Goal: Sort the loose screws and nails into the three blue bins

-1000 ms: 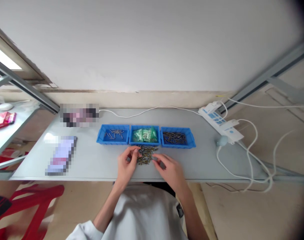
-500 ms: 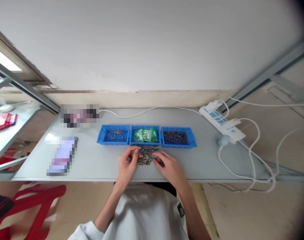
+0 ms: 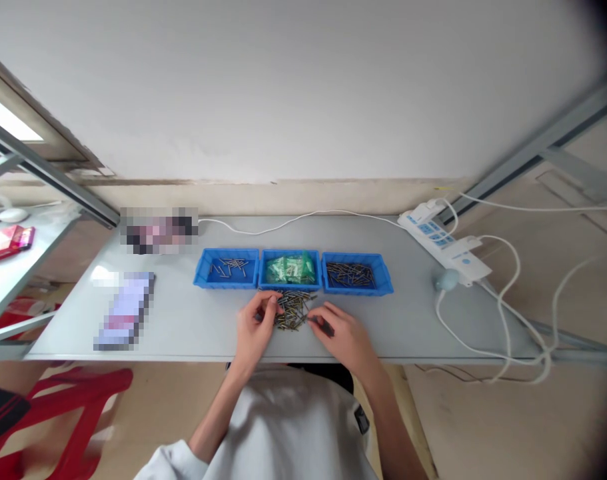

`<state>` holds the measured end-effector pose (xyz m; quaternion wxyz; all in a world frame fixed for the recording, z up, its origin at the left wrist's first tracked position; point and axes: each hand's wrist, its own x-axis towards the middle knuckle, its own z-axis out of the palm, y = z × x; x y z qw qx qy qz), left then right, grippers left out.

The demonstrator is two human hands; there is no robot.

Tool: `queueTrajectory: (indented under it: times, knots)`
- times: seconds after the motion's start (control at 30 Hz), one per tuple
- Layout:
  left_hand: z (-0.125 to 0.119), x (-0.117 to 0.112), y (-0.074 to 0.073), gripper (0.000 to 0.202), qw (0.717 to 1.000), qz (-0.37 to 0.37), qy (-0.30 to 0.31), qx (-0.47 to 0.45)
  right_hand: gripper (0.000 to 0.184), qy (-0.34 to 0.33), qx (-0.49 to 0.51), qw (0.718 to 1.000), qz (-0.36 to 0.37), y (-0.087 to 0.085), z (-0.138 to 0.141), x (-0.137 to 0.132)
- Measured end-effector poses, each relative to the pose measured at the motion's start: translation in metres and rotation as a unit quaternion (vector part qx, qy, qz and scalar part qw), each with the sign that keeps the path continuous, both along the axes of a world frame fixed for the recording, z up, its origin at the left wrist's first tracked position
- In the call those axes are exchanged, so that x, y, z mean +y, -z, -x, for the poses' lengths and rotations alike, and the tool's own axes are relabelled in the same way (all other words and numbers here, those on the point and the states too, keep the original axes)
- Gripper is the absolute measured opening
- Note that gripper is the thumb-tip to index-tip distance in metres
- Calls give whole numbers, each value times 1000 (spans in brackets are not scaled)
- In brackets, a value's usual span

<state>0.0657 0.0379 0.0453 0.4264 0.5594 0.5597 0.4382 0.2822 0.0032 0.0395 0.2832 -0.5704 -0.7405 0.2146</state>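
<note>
A loose pile of thin metal screws (image 3: pixel 292 312), some brassy and some grey, lies on the table between my hands. My left hand (image 3: pixel 254 328) rests at the pile's left edge, thumb and forefinger curled together; what is between them is too small to make out. At the right edge, my right hand (image 3: pixel 342 335) pinches a thin screw that points toward the pile. Behind the pile stand three blue bins in a row. The left bin (image 3: pixel 201 275) has a few silvery screws, the middle bin (image 3: pixel 289 288) green-and-white plastic packets, and the right bin (image 3: pixel 384 280) many dark screws.
A white power strip (image 3: pixel 443 243) with plugs and looping cables lies at the table's right side. On the left are a blurred-out phone (image 3: pixel 126 310) and another pixelated object (image 3: pixel 159 231). A white cable (image 3: pixel 283 223) runs along the back; metal posts flank the table.
My right hand has shifted slightly right, away from the pile, with a thin screw showing at its fingertips. My left hand has hardly moved.
</note>
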Motion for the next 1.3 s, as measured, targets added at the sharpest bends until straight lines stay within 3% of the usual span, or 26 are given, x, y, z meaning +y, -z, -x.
queueTrajectory:
  times: [0.3, 0.57, 0.73, 0.87, 1.07, 1.3]
  knots:
    - [0, 1, 0, 33, 1000, 0, 1, -8, 13, -29, 1, 999, 45, 0, 1, 2]
    - [0, -3, -2, 28, 999, -46, -2, 27, 9, -6, 141, 988, 60, -4, 3, -4]
    - [0, -6, 0, 20, 977, -163, 108, 88, 15, 29, 322, 944, 73, -1, 34, 0]
    - [1, -5, 2, 13, 977, -175, 97, 72, 17, 37, 412, 908, 74, 7, 53, 5]
    - [-1, -1, -2, 9, 978, -176, 92, 59, 12, 58, 370, 927, 36, 11, 52, 4]
    - [-1, -1, 4, 6, 979, -175, 92, 52, 10, 50, 272, 961, -20, 1, 49, 0]
